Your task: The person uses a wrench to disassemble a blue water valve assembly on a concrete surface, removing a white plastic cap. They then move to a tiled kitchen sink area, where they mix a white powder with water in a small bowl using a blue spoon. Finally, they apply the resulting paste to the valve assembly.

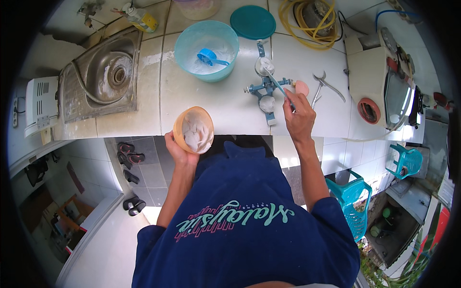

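Observation:
My left hand grips an orange mixing bowl tilted at the counter's front edge; thick white paste coats its inside. In my right hand is a slim bluish spatula, fingers closed round its handle. Its tip reaches the white paste on the far end of a blue-grey metal articulator, which lies opened out on the counter. Another white lump sits on the articulator's near end. A pink rounded piece lies just beyond my right fingers, partly hidden by them.
Behind stands a teal tub of white powder with a blue scoop, beside a teal lid. Pliers lie to the right, near a white machine. A coiled yellow hose is far right, a steel sink left.

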Demonstrator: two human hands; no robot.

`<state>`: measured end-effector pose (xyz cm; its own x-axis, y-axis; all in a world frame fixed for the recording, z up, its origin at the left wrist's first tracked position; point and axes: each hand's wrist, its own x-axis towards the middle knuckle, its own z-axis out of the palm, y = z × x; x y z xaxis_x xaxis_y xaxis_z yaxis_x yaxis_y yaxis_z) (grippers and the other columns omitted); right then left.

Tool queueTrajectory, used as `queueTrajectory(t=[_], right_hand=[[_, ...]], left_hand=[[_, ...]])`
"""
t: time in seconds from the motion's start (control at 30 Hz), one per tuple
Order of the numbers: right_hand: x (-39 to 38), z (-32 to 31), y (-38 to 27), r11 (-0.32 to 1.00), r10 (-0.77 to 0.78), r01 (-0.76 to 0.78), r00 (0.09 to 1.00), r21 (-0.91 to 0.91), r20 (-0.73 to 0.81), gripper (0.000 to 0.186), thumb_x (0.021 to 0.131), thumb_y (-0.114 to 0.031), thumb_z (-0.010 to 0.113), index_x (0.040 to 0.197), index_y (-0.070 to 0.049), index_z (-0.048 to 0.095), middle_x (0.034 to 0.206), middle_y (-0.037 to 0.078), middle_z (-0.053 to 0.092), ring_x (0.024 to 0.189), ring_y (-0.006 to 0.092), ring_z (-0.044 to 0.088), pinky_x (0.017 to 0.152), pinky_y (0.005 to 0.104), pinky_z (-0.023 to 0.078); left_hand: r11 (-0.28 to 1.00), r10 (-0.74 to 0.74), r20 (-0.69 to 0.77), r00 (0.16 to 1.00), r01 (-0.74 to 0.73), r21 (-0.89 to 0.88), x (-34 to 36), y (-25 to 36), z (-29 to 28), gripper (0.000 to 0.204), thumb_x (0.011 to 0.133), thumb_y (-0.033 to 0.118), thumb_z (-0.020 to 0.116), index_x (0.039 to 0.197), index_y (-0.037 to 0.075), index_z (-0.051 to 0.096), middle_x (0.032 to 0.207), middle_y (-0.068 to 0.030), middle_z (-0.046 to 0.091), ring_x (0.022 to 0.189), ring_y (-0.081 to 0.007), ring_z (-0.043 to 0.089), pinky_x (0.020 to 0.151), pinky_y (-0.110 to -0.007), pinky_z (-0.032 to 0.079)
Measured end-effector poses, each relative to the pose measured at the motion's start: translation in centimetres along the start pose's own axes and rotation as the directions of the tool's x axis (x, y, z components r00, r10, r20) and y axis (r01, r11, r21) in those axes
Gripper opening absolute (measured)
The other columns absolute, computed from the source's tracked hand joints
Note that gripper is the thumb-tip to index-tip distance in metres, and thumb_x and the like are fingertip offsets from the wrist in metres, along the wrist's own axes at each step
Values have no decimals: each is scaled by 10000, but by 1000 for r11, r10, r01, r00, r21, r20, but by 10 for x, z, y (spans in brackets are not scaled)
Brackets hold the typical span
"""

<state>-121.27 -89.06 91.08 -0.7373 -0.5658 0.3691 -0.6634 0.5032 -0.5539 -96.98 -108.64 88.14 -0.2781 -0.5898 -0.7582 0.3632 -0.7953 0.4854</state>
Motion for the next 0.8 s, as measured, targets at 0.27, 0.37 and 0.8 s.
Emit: queueTrajectory(t=[0.27, 0.37, 0.8], right_hand=[[-2, 1, 3, 1000, -11, 11, 1000, 26, -6, 288, 823, 6, 665, 1093, -79, 718, 814, 52, 652, 570, 157, 621, 526, 281, 499], [-1, 0, 7, 1000, -19, 19, 1000, -9, 19, 297, 818, 20, 667, 1097, -71, 716, 814, 58, 655, 565, 148, 623, 523, 272, 503], [0, -1, 9, 1000, -13, 13, 999, -2, 35, 266, 833, 12, 659, 1082, -63, 719, 826, 70, 656, 578, 156, 613, 525, 269, 491]], left_hand=[[1000, -4, -3, 1000, 4, -16, -1, 1, -1, 523, 916, 349, 325, 1240, 13, 563, 1226, -150, 594, 1142, -319, 575, 942, -513, 501], [1000, -4, -1, 1000, 4, -15, 2, 1, -3, 522, 915, 349, 330, 1240, 13, 562, 1226, -152, 594, 1143, -320, 575, 941, -516, 502], [1000, -2, 9, 1000, 2, -26, 5, 0, -5, 520, 911, 343, 335, 1228, 2, 566, 1218, -156, 603, 1134, -322, 582, 944, -503, 504]])
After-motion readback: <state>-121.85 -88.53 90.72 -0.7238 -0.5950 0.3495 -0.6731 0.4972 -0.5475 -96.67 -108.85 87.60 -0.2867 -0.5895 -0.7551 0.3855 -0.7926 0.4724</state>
